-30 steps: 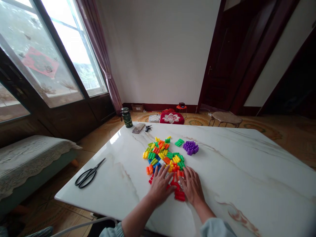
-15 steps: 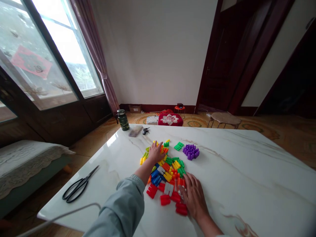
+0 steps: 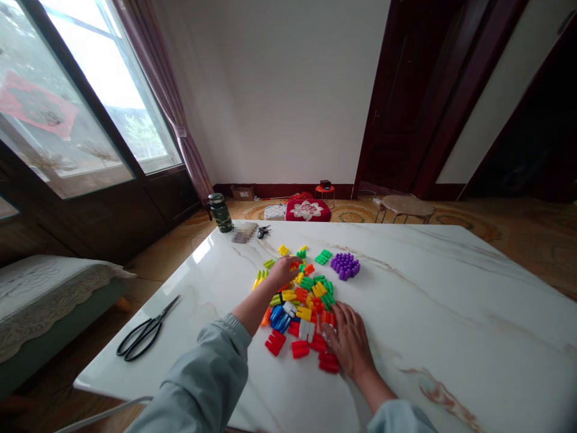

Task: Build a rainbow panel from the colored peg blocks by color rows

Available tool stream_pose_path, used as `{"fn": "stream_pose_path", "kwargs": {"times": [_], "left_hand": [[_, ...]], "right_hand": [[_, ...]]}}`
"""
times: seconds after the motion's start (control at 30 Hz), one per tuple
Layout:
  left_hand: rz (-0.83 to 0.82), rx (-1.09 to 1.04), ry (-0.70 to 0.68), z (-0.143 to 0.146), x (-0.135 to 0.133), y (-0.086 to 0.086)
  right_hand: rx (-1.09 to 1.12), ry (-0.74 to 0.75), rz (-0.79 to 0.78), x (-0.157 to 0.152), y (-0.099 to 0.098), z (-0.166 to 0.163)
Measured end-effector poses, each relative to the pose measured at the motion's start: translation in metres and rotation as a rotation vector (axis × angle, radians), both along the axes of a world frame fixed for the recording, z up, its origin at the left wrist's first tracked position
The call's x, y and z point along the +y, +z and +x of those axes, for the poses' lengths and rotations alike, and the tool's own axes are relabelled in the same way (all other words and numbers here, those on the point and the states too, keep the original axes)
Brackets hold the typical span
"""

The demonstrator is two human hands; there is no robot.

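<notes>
A heap of plastic building blocks, with red blocks (image 3: 274,343), blue blocks (image 3: 280,320), yellow blocks (image 3: 319,289) and green blocks (image 3: 323,257), is spread over the marble-patterned table (image 3: 433,288). My left hand (image 3: 282,272) is at the far part of the heap, its fingers curved and closed round an orange block (image 3: 295,265) that is partly hidden. Against the heap's right edge lies my right hand (image 3: 350,340), open, fingers outstretched beside orange and red blocks. A joined cluster of purple blocks (image 3: 345,266) sits apart at the far right of the heap.
Black scissors (image 3: 143,337) lie at the table's left side, with a pale cable (image 3: 108,411) near the front left corner. Towards the far left edge stand a dark green flask (image 3: 220,213), a blurred flat item (image 3: 244,233) and keys (image 3: 263,231).
My left hand has drawn its spread fingers together, closing on an orange block. My right hand stays at the heap's right edge. The whole view has shifted slightly.
</notes>
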State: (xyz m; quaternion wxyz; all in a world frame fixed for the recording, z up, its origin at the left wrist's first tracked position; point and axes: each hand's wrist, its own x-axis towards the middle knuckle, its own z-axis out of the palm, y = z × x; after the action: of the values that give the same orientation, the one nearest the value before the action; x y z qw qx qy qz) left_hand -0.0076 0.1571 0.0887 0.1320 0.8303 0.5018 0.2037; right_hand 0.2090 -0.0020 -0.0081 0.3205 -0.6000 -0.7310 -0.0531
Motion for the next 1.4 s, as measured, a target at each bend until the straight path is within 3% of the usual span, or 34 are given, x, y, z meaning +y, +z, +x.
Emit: {"fn": "stream_pose_path", "kwargs": {"times": [0.2, 0.4, 0.53, 1.4], "left_hand": [[0.078, -0.095, 0.025, -0.016, -0.060, -0.001], [0.151, -0.078, 0.231, -0.030, -0.138, -0.037], [0.097, 0.000, 0.262, -0.032, -0.166, -0.059], [0.111, 0.121, 0.337, -0.022, -0.169, -0.064]], "right_hand": [[-0.006, -0.001, 0.033, 0.001, 0.000, -0.002], [-0.015, 0.004, 0.063, 0.001, -0.001, -0.003], [-0.026, 0.004, 0.059, 0.003, -0.001, -0.002], [-0.065, -0.027, 0.028, 0.007, 0.001, -0.003]]}}
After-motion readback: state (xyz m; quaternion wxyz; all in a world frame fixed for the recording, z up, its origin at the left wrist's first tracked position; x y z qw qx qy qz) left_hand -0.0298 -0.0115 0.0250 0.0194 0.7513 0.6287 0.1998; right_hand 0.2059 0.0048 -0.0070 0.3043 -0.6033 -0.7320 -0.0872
